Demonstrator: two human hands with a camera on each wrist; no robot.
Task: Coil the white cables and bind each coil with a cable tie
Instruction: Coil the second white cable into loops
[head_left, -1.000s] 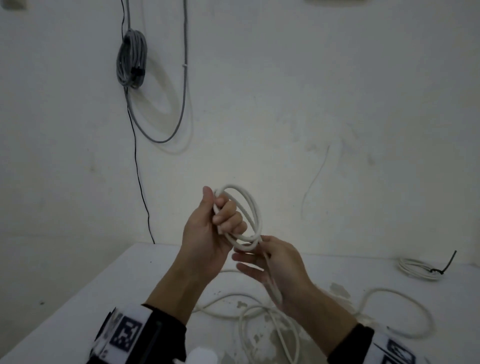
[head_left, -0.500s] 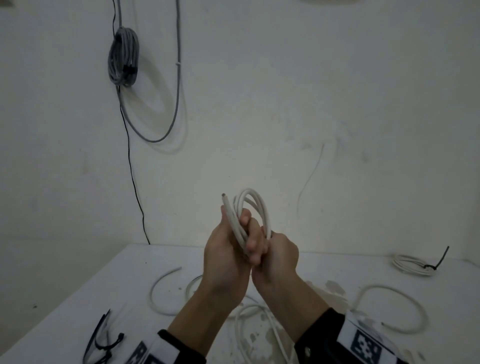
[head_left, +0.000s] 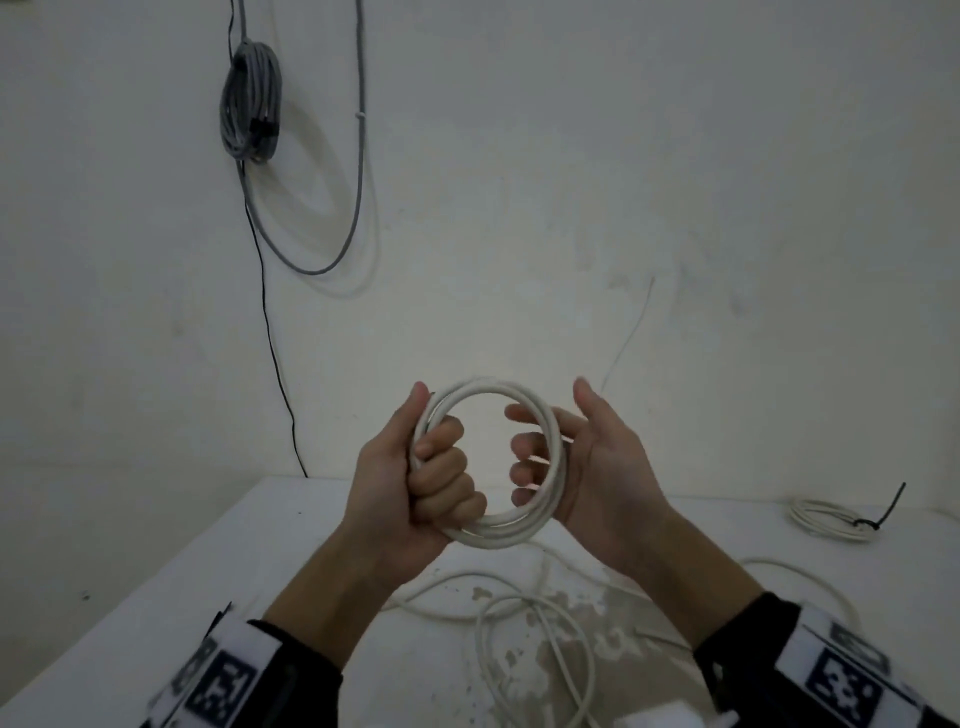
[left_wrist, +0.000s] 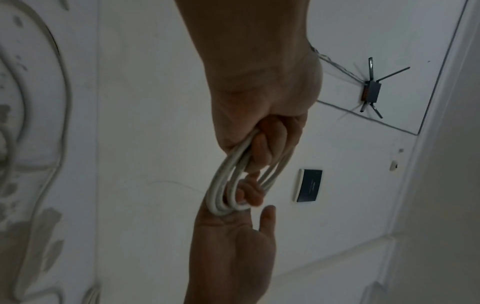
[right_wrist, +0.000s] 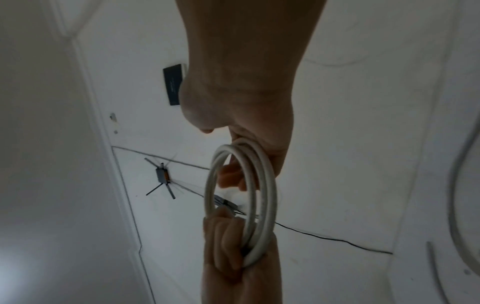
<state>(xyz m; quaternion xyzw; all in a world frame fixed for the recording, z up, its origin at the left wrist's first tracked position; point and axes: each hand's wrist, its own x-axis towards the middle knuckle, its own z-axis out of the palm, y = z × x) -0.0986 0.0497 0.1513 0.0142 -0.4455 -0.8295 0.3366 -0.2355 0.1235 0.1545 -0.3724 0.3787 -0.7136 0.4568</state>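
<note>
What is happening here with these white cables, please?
A person holds a white cable coil up above the table. The left hand grips one side of it in a fist, and the right hand hooks its fingers through the opposite side. I see no tie on this coil yet. More loose white cables lie on the table below, and a bound coil with a black cable tie lies at the far right.

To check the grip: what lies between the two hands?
The head view shows only the white coil between the left hand and right hand, its middle open.
</note>
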